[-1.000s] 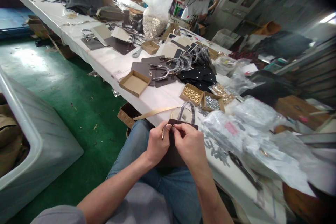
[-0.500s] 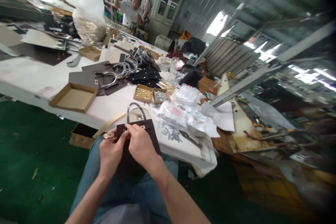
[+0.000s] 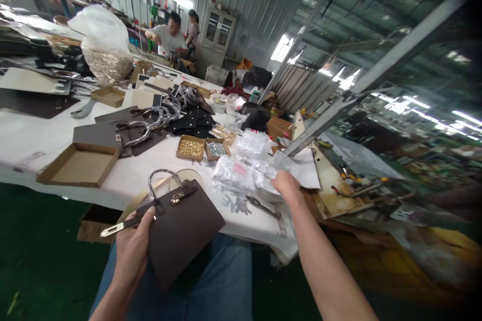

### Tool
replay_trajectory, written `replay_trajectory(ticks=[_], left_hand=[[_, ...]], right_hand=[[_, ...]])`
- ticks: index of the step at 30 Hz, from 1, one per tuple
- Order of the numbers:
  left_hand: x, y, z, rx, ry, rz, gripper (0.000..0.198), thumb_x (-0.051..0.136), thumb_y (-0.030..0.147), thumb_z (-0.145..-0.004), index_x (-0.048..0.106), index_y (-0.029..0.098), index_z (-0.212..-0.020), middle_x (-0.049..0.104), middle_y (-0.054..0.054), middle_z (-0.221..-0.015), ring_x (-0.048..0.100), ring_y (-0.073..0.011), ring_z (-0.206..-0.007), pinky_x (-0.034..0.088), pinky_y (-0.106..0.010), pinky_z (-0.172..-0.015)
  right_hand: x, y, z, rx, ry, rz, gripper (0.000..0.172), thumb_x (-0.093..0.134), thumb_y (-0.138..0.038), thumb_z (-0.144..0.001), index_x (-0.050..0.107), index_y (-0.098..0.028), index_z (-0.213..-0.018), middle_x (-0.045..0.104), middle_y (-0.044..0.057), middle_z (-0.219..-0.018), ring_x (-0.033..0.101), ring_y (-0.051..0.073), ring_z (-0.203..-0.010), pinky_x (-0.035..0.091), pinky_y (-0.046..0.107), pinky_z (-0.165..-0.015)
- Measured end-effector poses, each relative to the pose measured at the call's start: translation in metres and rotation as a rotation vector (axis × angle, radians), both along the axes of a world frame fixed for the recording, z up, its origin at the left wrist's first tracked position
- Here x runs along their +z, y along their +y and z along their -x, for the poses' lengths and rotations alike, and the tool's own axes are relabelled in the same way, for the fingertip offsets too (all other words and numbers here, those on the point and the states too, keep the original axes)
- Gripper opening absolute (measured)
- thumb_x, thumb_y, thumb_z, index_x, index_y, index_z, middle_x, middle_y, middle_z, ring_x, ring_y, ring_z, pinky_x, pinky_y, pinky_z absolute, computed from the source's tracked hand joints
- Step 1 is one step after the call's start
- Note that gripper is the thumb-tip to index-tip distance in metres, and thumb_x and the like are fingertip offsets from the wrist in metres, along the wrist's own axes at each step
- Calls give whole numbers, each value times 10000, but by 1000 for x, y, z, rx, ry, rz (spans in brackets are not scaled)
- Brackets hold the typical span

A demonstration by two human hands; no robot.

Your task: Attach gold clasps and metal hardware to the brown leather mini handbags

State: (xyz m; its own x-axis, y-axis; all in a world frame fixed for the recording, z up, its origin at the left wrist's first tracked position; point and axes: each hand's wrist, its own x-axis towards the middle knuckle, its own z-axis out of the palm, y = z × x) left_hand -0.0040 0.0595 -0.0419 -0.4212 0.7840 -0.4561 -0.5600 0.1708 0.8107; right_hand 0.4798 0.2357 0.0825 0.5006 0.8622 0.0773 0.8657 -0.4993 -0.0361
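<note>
Head view: a long white table (image 3: 45, 135) runs from nine o'clock to the middle, with a big clear sack (image 3: 103, 47) of metal parts standing far off at eleven o'clock. A dark brown bag front (image 3: 184, 230) lies tilted over the table edge and the lap at six o'clock, its wrapped handle loop (image 3: 160, 176) pointing to twelve. At ten o'clock of it sits an empty cardboard tray (image 3: 79, 164); at two o'clock lies a heap of clear plastic packets (image 3: 241, 170). The left hand (image 3: 131, 251) is closed on the bag front's eight o'clock edge, thumb over a strap (image 3: 113, 229) with a metal tip. The right hand (image 3: 288, 188) is stretched out, well apart from the bag front, against the packets; whether its fingers grip anything cannot be told. A box of gold studs (image 3: 190, 147) and a box of silver studs (image 3: 216, 149) stand side by side at twelve o'clock of the bag front. A gold clasp (image 3: 175, 199) sits near its top edge.
</note>
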Motion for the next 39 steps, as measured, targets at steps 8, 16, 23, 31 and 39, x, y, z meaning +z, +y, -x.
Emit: replay_trajectory(ticks=[8,16,23,31,39], left_hand=[[3,-6,4,-159,-73,-2,648,1064,501,-759,832,155,-1255,877,-136,-1170,856,-337,-1071,713,-402,-923],[3,-10,7,-166,-151,18,625,1071,407,-729,830,142,-1241,882,-140,-1119,867,-342,-1001,721,-407,-874],[-2,-22,6,-170,-30,-90,703,1081,506,-717,835,170,-1283,879,-124,-1185,848,-377,-1091,720,-452,-953],[-11,-21,14,-48,-145,-10,583,1065,363,-736,835,172,-1237,883,-112,-1171,860,-362,-1101,740,-454,-968],[-22,-21,17,-59,-246,38,427,959,212,-854,824,151,-1254,879,-135,-1184,872,-342,-1074,753,-444,-952]], right_hand=[[-48,19,-16,-25,-18,109,415,788,-434,-993,885,-113,-1238,803,332,-1322,789,433,-1281,602,479,-1054],[-57,28,-32,-58,49,100,395,811,-540,-930,922,-220,-1133,849,244,-1247,822,423,-1197,640,469,-957],[-65,37,-34,-69,108,8,427,868,-559,-847,920,-219,-1100,853,227,-1256,813,409,-1194,620,437,-947],[-66,10,-43,26,282,-226,251,860,-408,-843,898,-219,-1002,884,140,-1063,810,341,-1035,587,382,-910],[-48,-22,-25,129,674,-651,621,750,-571,-956,816,-116,-1374,859,164,-1186,787,252,-940,644,341,-827]])
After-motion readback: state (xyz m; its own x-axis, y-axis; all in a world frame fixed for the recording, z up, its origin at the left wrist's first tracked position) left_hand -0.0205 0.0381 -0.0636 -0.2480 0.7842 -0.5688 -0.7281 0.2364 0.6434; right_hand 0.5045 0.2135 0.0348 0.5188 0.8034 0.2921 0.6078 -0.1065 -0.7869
